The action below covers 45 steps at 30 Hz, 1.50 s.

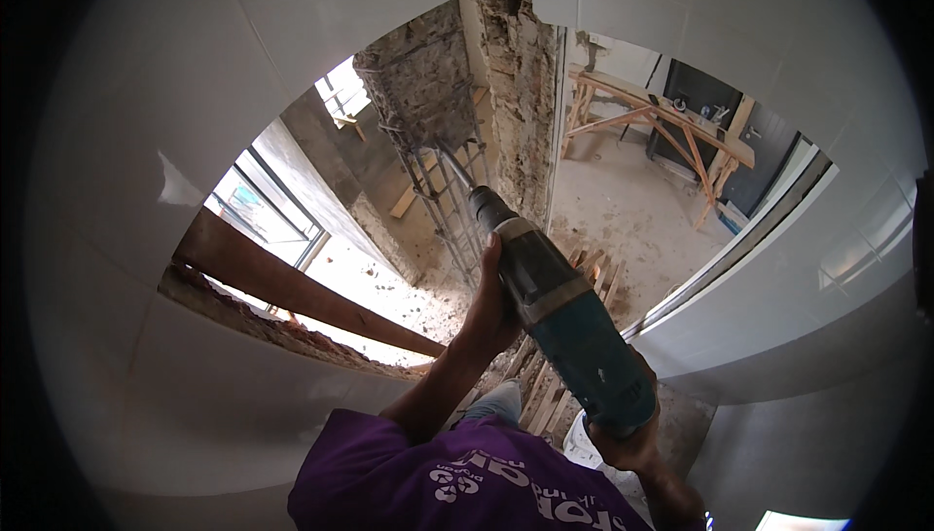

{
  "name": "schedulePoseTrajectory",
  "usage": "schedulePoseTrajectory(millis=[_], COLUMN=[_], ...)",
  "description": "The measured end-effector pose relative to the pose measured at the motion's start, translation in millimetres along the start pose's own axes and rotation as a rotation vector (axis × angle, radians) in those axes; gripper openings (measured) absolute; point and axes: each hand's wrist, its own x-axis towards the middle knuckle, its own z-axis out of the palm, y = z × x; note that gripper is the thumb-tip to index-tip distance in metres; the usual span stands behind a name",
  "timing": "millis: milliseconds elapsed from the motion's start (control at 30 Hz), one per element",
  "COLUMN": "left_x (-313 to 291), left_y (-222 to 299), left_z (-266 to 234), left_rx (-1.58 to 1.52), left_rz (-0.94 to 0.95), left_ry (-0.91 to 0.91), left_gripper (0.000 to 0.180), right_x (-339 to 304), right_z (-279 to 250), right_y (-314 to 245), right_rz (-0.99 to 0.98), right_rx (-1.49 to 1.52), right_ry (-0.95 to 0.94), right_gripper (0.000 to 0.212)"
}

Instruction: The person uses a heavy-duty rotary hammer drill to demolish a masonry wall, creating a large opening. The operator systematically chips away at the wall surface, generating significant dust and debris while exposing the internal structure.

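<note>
Broken concrete (423, 83) behind; teal-and-black hammer drill (564, 309).

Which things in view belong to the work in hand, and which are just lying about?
In use:
power drill, held by the left hand and right hand
metal bit at its front
rough concrete and steel bars, toward which the bit points

Apparently just about:
wooden bench, standing behind
loose board

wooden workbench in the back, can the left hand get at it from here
Probably not: the left hand is taken up supporting the front of the power tool, and the workbench stands off across the floor, apparently too far away to touch from here.
</note>
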Motion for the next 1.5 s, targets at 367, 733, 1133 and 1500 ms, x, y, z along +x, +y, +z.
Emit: schedulePoseTrajectory(millis=[367,733,1133,1500], left_x=[12,6,-9,-62], left_y=[-1,-21,-67,-153], left_z=[3,-9,-128,-128], left_rx=[-0.021,-0.042,0.167,0.034], left_rz=[0.025,0.008,-0.032,-0.193], left_ry=[-0.012,0.033,0.077,0.202], left_gripper=[0.073,0.069,0.068,0.057], right_x=[15,-11,-76,-166], right_z=[-24,-12,74,40], right_y=[-5,23,129,126], right_rz=[0.001,0.034,0.004,0.196], right_rx=[0.131,0.208,0.320,0.567], right_ry=[-0.060,0.006,0.095,0.102], right_gripper=[0.092,0.091,0.090,0.084])
